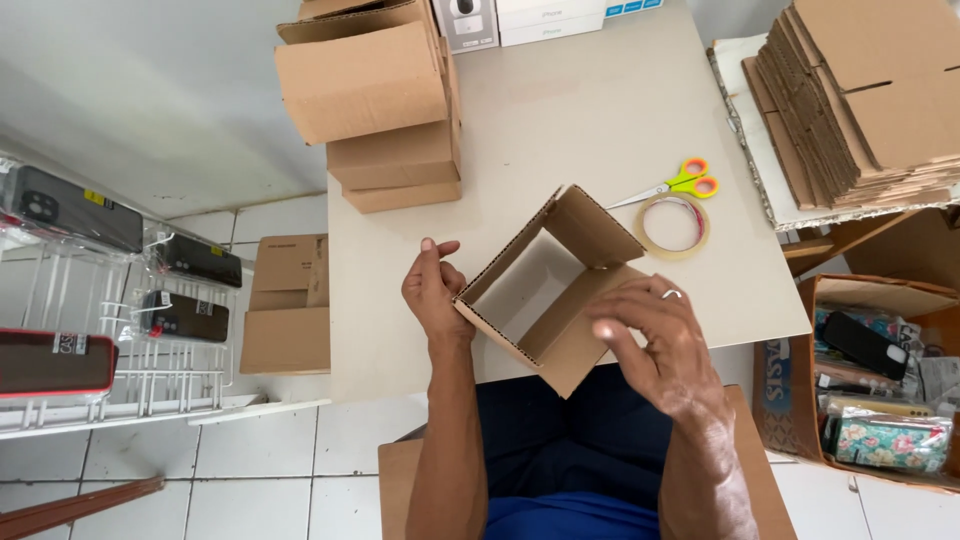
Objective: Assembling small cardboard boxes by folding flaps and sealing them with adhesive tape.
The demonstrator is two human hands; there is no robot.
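Folding work, seen from the head camera: a small brown corrugated cardboard box, open at the top, rests at the near edge of the pale worktop. The left hand curls closed on its left wall; the right hand, fingers loosely spread, presses its near flap. Next, I judge, the flaps need closing; a clear tape roll and orange-handled scissors lie just right of the box. The box's underside is hidden.
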